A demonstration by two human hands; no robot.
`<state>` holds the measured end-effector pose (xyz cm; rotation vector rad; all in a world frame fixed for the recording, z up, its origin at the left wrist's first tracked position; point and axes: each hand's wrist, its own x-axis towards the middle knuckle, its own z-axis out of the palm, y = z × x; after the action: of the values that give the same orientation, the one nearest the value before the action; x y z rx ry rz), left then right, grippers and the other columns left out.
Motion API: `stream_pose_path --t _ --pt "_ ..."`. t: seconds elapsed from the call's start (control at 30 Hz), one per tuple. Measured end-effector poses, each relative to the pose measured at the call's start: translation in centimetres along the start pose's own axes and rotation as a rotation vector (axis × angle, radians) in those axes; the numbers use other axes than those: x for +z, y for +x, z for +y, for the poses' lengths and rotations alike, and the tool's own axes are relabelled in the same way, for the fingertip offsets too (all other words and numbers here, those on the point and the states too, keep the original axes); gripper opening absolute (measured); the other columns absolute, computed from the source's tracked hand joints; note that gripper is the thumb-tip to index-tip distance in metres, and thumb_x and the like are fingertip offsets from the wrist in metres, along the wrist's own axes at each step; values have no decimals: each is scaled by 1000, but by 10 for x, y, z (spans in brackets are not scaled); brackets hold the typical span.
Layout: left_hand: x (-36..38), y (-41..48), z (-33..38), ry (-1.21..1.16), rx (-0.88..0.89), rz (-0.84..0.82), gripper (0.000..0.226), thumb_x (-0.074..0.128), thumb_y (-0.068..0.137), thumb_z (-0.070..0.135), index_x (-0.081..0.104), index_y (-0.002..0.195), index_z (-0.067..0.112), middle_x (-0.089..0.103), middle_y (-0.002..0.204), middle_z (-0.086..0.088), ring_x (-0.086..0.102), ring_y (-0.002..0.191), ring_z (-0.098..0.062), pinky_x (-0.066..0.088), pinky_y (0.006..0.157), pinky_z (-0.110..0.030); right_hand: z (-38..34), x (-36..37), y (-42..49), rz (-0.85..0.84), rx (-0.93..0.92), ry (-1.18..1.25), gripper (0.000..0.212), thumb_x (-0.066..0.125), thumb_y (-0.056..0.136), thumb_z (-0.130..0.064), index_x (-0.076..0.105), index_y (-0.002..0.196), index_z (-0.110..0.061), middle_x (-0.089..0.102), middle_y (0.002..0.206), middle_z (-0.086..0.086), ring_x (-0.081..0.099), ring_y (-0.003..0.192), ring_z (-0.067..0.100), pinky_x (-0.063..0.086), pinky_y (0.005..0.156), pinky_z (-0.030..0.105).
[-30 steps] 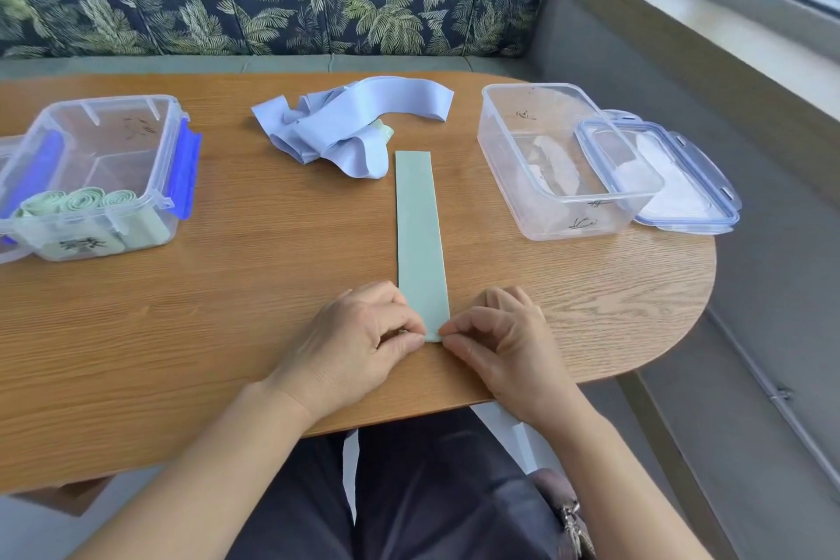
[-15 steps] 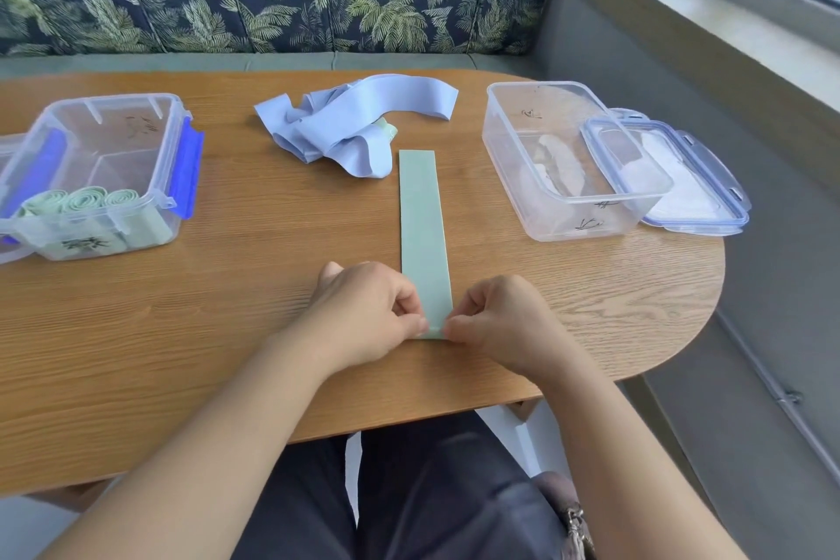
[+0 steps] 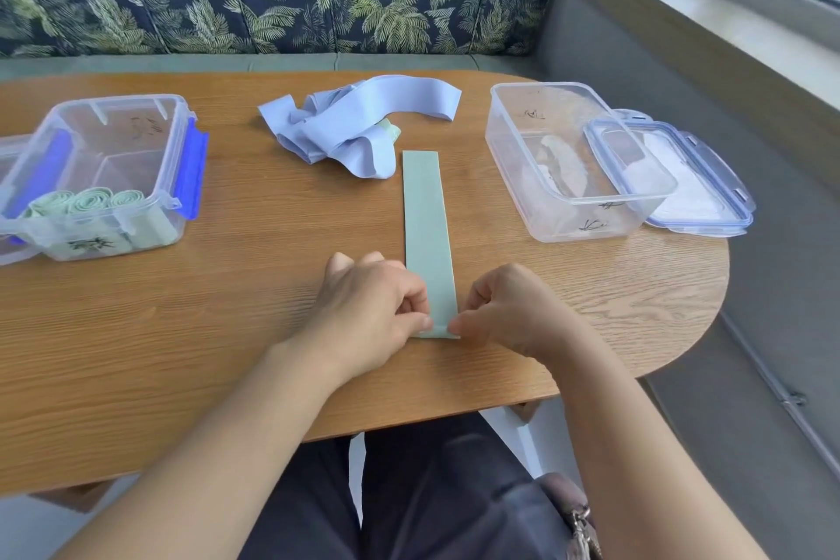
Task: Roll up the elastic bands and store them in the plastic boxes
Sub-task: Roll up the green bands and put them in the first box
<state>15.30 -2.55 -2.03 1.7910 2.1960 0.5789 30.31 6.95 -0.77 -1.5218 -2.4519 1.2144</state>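
Clear plastic makes up the left box [image 3: 136,98] at the table's [image 3: 182,332] left edge. It stands open, with blue clips on its sides. Three green rolls [image 3: 86,200] stand on end, side by side against its near wall, so this seems to be where green bands go. The far part of the box looks bare.

At the middle back lies a loose heap of blue bands [image 3: 354,123], not yet rolled, with a bit of green showing under it. Just in front and to the right, the green band [image 3: 427,232] lies flat and straight, running away from the person. Laid out like this, it can probably be rolled up evenly from the near end.

The left hand [image 3: 372,309] and right hand [image 3: 513,309] meet at that near end, one at each corner. The fingers [image 3: 425,323] of both are curled in and pinch the edge, which is turned up slightly. I judge the first turn of the roll is just starting.

To the right stands the right box [image 3: 545,86], also open. Something pale shows through its walls, but whether that is a band or only glare I cannot tell. Its lid [image 3: 700,200] leans against the right side, out of the way.
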Motion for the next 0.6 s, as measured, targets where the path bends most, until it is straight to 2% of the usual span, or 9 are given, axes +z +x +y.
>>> stream_pose_path --t 0.1,0.2,0.33,0.4,0.47,0.53,0.6 --pt "5 -6 -2 112 265 70 13 69 87 30 64 75 29 59 75 17 49 82 -8 31 84 -33 -3 -2 1 -15 3 -13 30 78 67 -21 52 53 -18 48 52 -6 43 53 14 37 55 28" --pt "10 -10 -4 173 396 132 9 71 85 22 69 77 25 61 72 13 54 73 -11 37 75 -32 -2 -1 2 -16 -12 -9 33 78 68 -20 50 51 -18 46 50 -7 40 50 14 34 53 27" --pt "6 -11 -9 119 363 64 12 65 84 35 73 87 27 61 79 13 50 77 -7 34 80 -34 10 3 -4 43 -81 89 25 77 68 -26 56 57 -17 51 51 -12 45 55 10 39 60 31" --pt "7 -10 -12 49 334 52 8 71 84 32 73 90 28 58 83 15 46 81 -4 28 84 -33 18 10 -11 79 -148 209 18 74 65 -33 64 68 -19 57 59 -16 49 60 7 44 71 36" --pt "9 -9 -14 -11 310 69 6 73 84 30 74 90 29 54 83 17 49 84 -3 24 86 -29 26 19 -18 149 -220 240 19 72 62 -40 70 77 -30 62 72 -14 56 74 8 46 87 43" --pt "10 -8 -16 -39 286 70 6 72 85 30 74 91 31 55 83 18 52 88 -4 22 87 -27 31 26 -21 235 -287 185 10 75 67 -35 70 75 -37 59 77 -12 55 85 12 42 92 49" --pt "11 -8 -17 -55 266 62 9 70 87 31 75 94 31 59 85 16 52 91 -3 21 90 -25 32 29 -21 300 -315 162 12 77 72 -31 69 75 -39 57 77 -12 53 88 12 41 91 50"
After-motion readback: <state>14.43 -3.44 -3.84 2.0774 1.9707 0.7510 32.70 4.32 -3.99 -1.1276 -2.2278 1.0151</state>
